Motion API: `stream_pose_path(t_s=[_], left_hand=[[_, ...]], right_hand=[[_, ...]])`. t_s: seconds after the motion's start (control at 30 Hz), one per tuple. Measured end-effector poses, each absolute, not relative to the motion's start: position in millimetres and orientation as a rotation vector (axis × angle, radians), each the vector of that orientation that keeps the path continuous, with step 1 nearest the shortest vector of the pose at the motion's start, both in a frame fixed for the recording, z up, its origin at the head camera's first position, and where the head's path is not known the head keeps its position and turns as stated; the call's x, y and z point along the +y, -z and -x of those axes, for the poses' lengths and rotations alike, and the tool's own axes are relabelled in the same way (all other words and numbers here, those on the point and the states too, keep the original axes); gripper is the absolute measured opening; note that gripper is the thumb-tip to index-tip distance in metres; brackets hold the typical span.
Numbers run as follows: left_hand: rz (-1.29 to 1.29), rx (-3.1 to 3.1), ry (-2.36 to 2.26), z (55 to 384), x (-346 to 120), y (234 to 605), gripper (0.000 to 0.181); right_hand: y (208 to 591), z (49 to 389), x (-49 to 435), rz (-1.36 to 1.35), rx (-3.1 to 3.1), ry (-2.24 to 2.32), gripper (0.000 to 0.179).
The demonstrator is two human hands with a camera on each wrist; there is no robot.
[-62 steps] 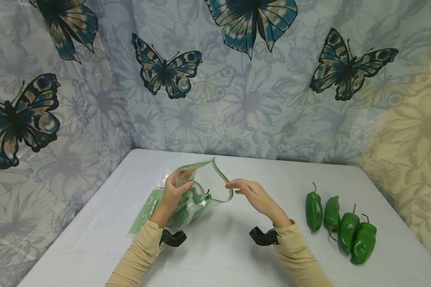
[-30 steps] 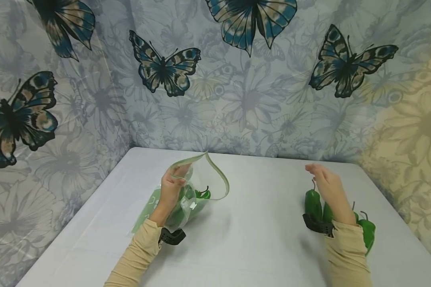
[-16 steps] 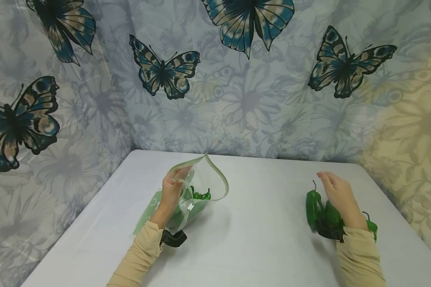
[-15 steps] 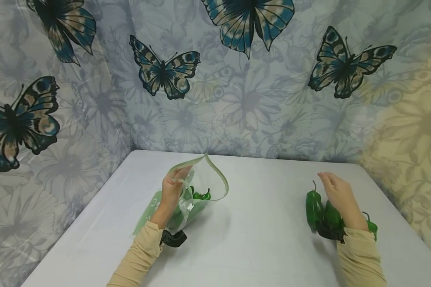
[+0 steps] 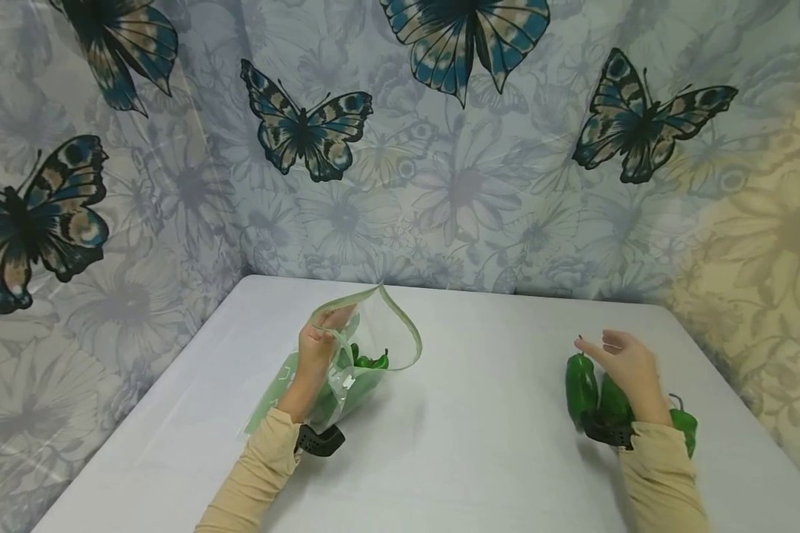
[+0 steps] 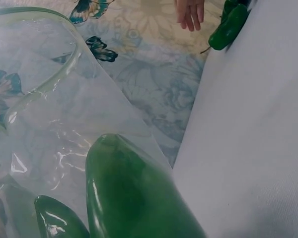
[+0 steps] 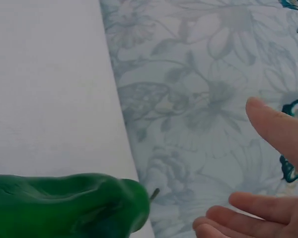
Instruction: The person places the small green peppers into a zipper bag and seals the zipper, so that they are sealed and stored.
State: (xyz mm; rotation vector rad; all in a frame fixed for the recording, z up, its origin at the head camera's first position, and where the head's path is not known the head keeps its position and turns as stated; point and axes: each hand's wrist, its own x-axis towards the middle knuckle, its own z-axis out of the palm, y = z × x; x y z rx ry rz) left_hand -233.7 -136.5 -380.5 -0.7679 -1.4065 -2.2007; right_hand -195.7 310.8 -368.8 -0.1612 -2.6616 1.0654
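Observation:
My left hand (image 5: 318, 344) grips the rim of a clear zip bag (image 5: 356, 389) with a green-edged mouth, which gapes to the right. Green peppers (image 5: 368, 362) lie inside, and they fill the lower part of the left wrist view. At the right, my right hand (image 5: 630, 370) hovers over several loose green peppers. Its thumb is spread away from the fingers, and nothing is between them. The leftmost pepper (image 5: 581, 391) shows nearly whole just left of this hand; the middle pepper (image 5: 615, 401) and the rightmost pepper (image 5: 685, 428) are partly covered by hand and wrist.
A flat light green printed sheet or bag panel (image 5: 273, 392) lies behind the left forearm. The white table (image 5: 480, 444) ends at a back edge below a butterfly-patterned cloth (image 5: 467, 222). Each wrist wears a black camera mount (image 5: 320, 442).
My right hand has left the bag's rim and moved right to the loose peppers; since half a second ago its thumb and fingers have spread apart. The left hand keeps holding the bag.

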Motion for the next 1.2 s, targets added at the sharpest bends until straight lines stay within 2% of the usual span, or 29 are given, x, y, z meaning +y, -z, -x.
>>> stream_pose_path(t_s=[0.4,0.73,0.93,1.2], left_hand=[[0.932,-1.374,2.219,239.2,-134.0,381.9,0.049],[0.862,-1.409,2.184,238.0,-136.3,383.6,0.050],[0.921,-1.364,2.205,239.4,-134.4,382.2,0.049],[0.864,-1.362,2.230,236.6,-133.3,382.1,0.045]], right_hand=[[377.5,194.2,324.7,0.170,-2.949,-0.991,0.082],[381.9,197.7,320.8,0.092,-3.057,-0.884,0.074],[386.8,199.4,321.2,0.085,-3.071,-0.826,0.067],[386.2,201.0,314.1,0.086,-3.017,-0.935,0.067]])
